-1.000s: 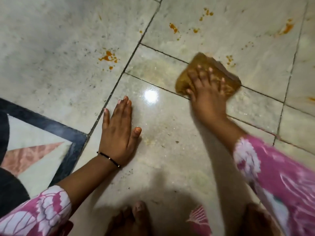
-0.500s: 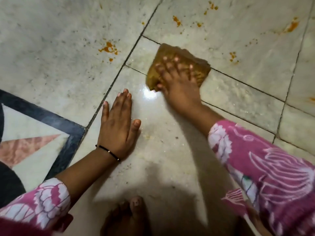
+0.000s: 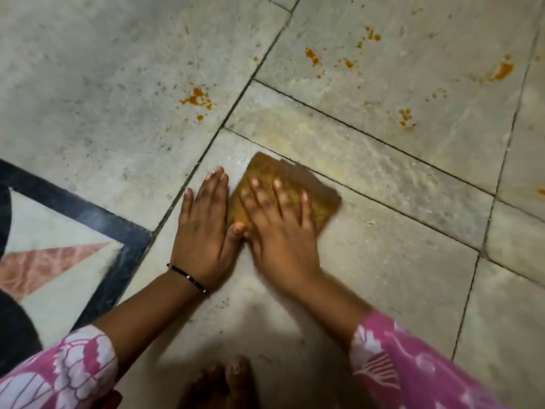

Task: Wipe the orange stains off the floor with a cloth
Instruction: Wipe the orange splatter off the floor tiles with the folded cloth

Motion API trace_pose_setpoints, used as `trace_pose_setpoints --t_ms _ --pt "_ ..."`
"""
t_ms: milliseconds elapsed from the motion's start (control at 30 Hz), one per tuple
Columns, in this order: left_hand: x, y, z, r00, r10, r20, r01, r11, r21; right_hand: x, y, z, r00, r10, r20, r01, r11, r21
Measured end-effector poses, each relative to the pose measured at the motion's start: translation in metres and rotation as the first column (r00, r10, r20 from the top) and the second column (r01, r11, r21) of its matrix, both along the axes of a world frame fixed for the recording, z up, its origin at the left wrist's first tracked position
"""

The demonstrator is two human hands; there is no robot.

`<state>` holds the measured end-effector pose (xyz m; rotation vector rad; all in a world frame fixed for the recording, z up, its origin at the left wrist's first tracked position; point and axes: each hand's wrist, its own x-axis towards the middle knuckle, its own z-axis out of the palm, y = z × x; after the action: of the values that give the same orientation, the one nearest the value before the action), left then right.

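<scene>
- Pulled back toward the person since the earlier frames, the right hand (image 3: 281,228) presses the brown cloth (image 3: 283,190) flat with spread fingers.
- Left hand (image 3: 203,225) lies released, palm down on the floor (image 3: 398,261), thumb touching the cloth.
- Orange stains (image 3: 197,98) sit farther out, well apart.

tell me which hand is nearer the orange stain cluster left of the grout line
Left. The left hand lies flat below that stain cluster; the right hand presses the cloth farther right.

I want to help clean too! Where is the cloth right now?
The cloth lies flat on the floor in the middle of the head view, under the right hand, right beside the left hand.
</scene>
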<state>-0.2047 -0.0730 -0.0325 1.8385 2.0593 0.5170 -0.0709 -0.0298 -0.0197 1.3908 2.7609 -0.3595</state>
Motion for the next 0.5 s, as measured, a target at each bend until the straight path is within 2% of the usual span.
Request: trace_pose_setpoints --t_ms 67,167,233,333,400,433,500 --pt "0.0 0.0 0.0 1.0 -0.001 -0.005 0.001 1.0 -0.004 0.001 0.054 0.001 0.998 0.066 0.012 -0.065 0.997 -0.043" --pt "0.001 -0.001 0.001 1.0 0.002 -0.007 -0.003 1.0 -0.014 0.032 0.128 0.003 0.995 -0.096 0.038 0.099 0.99 -0.1" --pt "0.001 -0.002 0.0 1.0 0.005 0.013 -0.004 1.0 -0.011 0.067 0.145 0.005 0.973 -0.223 0.053 0.227 0.97 -0.092" --pt "-0.001 -0.002 0.0 0.999 0.003 0.039 -0.004 1.0 0.01 0.104 0.105 0.008 0.947 -0.318 0.052 0.32 0.947 -0.037" --pt "0.0 -0.003 0.002 0.998 0.014 0.068 -0.017 0.999 0.035 0.1 0.052 0.009 0.953 -0.298 0.049 0.3 0.953 -0.037" --pt "0.001 -0.002 0.003 0.995 0.027 0.094 -0.032 0.998 0.051 0.092 0.026 0.008 0.968 -0.245 0.052 0.247 0.968 -0.039" --pt "0.001 -0.001 0.004 0.981 0.078 0.178 -0.094 0.992 0.083 0.063 -0.01 0.006 0.998 -0.035 0.057 0.036 0.999 -0.028"
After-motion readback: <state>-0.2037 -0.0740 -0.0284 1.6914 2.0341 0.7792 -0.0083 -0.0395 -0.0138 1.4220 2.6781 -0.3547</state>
